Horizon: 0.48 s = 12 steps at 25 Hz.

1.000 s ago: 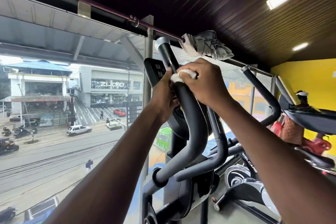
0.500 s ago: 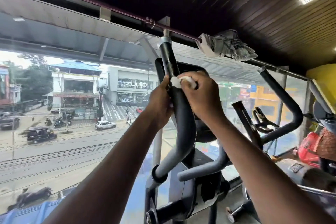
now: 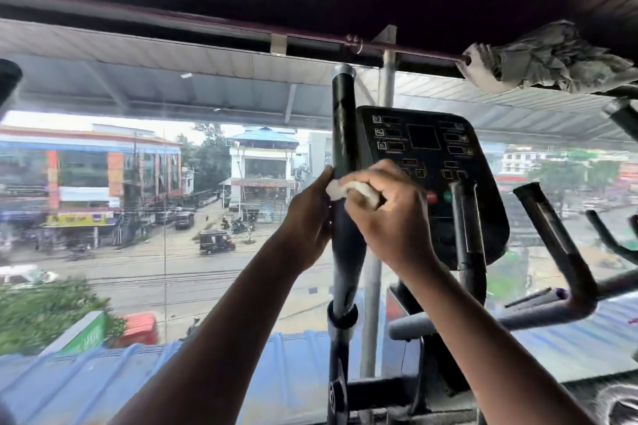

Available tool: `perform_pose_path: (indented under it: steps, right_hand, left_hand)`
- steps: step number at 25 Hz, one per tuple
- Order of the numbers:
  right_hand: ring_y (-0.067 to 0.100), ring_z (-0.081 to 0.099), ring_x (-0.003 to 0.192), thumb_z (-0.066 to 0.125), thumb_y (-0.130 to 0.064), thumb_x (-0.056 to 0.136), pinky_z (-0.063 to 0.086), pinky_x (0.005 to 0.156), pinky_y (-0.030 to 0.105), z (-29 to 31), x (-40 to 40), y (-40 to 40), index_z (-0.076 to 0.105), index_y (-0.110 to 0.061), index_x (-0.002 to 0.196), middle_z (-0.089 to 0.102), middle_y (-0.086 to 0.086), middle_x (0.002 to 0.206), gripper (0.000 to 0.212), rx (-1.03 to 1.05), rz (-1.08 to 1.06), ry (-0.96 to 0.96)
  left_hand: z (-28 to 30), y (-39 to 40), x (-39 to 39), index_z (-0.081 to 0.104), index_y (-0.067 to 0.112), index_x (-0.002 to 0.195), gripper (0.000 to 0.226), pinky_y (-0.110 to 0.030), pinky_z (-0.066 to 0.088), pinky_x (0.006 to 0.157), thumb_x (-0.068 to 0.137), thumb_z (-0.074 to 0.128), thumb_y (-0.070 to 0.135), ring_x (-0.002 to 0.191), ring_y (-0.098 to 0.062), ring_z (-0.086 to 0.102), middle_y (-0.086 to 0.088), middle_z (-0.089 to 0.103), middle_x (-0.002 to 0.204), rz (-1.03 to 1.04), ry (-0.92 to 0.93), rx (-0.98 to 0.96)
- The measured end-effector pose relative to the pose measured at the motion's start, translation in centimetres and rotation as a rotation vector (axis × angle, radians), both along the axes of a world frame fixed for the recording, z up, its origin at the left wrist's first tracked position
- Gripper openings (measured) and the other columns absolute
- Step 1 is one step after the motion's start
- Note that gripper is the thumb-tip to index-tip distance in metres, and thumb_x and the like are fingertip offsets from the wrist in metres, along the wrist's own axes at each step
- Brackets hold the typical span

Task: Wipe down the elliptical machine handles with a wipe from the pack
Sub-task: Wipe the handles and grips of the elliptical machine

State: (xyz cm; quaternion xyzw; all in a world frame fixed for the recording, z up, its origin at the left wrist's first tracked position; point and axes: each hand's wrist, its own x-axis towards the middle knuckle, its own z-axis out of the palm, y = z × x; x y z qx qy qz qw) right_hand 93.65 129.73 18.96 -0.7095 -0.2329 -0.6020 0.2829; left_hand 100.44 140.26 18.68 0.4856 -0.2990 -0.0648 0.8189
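our right hand fingers pinch the white wipe against the upright handle; our left hand fingers curl round it.

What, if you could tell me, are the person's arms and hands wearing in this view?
Nothing visible: the left hand and right hand are bare, with no gloves, rings, watch or wristband showing. Both forearms are uncovered right down to the frame's bottom edge, so no sleeve appears. Fingernails look short and unpainted where they show.
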Motion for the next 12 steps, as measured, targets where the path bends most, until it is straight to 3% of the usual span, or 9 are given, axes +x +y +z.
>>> perform_pose_path:
  steps: [3,5,8,12]
  right_hand:
    - [0.001,0.057,0.065,0.059,-0.014,0.078,0.047,0.062,0.016,-2.1,-1.8,-0.4,0.076,-0.015,0.081,0.063,-0.004,0.078,0.017,-0.185,0.051,0.006]
    - [0.005,0.057,0.065,0.060,-0.017,0.081,0.049,0.063,0.021,0.2,-0.3,-0.7,0.077,-0.013,0.087,0.063,0.000,0.078,0.018,-0.080,0.029,-0.004]
    - [0.010,0.059,0.070,0.063,-0.012,0.082,0.051,0.070,0.030,2.7,1.3,-0.7,0.075,-0.013,0.091,0.063,0.002,0.082,0.016,0.089,-0.011,-0.007]
    - [-0.005,0.054,0.073,0.062,0.003,0.078,0.048,0.067,0.017,-3.5,-0.5,-0.9,0.072,-0.010,0.093,0.060,-0.005,0.083,0.023,-0.017,0.075,-0.112]
  left_hand:
    - [-1.3,-0.5,-1.0,0.066,0.003,0.107,0.051,-0.025,0.054,0.071,0.102,0.036,0.044,0.077,-0.015,0.069,-0.004,0.072,0.077,0.031,0.003,0.008]
    - [-1.7,-1.0,-2.0,0.071,0.009,0.094,0.050,-0.032,0.053,0.072,0.101,0.038,0.047,0.076,-0.022,0.068,-0.009,0.071,0.079,0.088,0.030,-0.023]
    - [-2.2,-1.0,-2.9,0.069,0.005,0.106,0.054,-0.036,0.051,0.066,0.101,0.034,0.047,0.069,-0.031,0.066,-0.017,0.070,0.085,0.187,-0.003,0.014]
    - [-3.3,-0.9,-3.6,0.071,0.009,0.098,0.049,-0.035,0.054,0.083,0.102,0.037,0.043,0.086,-0.021,0.071,-0.012,0.074,0.096,0.281,-0.004,0.011]
